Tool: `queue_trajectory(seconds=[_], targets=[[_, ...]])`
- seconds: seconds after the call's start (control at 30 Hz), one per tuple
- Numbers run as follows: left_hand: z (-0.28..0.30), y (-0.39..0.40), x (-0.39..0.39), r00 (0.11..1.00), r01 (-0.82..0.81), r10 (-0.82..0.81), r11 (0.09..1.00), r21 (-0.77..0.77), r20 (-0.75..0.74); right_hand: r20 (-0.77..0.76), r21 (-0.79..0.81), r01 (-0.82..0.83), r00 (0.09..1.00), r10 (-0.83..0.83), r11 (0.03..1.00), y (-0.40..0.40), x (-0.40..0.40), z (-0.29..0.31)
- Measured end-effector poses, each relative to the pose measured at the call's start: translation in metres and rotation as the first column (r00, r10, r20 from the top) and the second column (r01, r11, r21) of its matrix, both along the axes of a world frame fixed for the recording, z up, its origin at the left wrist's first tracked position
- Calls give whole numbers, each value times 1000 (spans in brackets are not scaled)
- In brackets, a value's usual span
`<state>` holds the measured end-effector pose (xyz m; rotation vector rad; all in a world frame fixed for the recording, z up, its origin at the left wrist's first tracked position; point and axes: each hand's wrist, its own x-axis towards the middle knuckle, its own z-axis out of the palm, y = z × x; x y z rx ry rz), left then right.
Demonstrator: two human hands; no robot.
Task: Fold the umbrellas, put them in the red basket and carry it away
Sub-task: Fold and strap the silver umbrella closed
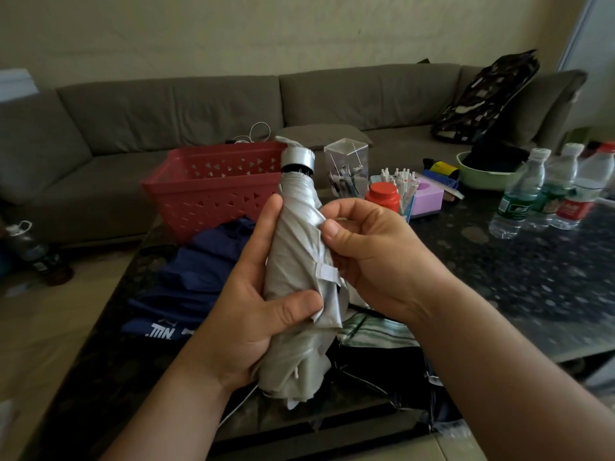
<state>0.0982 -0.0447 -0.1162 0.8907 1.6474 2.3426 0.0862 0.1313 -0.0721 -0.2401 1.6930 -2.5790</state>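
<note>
- A grey-brown sectional sofa (206, 104) runs along the far wall, a dark patterned bag (482, 98) propped at its right end.
- A dark speckled table (519, 271) fills the near and right ground.
- Three plastic water bottles (545, 191) stand close together at the table's right edge.
- A pale green bowl (482, 181) holding something dark sits just behind the water bottles.
- A clear plastic pen holder (346, 168) stands at centre, a red-lidded jar (382, 196) in front of it and a pink tissue box (427, 196) to the right.
- White cables (256, 133) lie on the sofa seat.
- A dark bottle (33, 251) rests on the floor, far left.
</note>
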Motion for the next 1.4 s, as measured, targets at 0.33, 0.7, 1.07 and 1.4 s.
queue_trajectory(seconds=[0.33,0.7,1.07,1.4], targets=[[5,-4,-2,995,-94,95,995,-20,27,40,254,-3,999,-8,967,1,4,-5],[3,-1,-2,998,-52,54,998,-40,35,-209,413,192,971,-112,890,4,7,-10],[5,3,1,989,-143,137,982,-126,-50,-116,429,79,993,-32,900,2,10,-6],[3,3,4,998,-24,21,998,-50,-51,-472,398,373,867,-162,838,-1,5,-26]])
